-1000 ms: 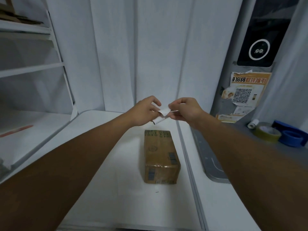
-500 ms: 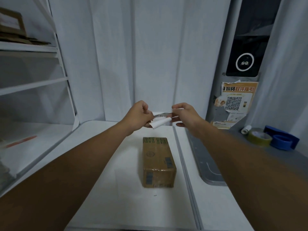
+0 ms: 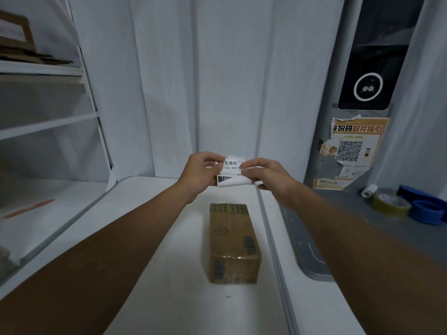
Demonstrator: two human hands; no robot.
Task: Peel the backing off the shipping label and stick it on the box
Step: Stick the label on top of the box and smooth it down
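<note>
A small white shipping label [image 3: 231, 165] with a barcode and printed numbers is held up in the air above the far end of the table. My left hand [image 3: 202, 170] pinches its left edge and my right hand [image 3: 262, 174] pinches its right side, where a white strip curls under at the bottom. A brown taped cardboard box [image 3: 233, 240] lies lengthwise on the white table [image 3: 150, 274], below and nearer than both hands, apart from them.
White shelves [image 3: 46, 126] stand at the left, with flat cardboard on top. On the grey counter [image 3: 362, 228] at the right sit tape rolls [image 3: 390, 205] and a blue dispenser [image 3: 425, 210]. A poster with a QR code [image 3: 350, 151] hangs below a dark panel.
The label has been turned and spread, so its printed face with barcode now shows. Both hands stay pinched on it, held slightly higher above the box.
</note>
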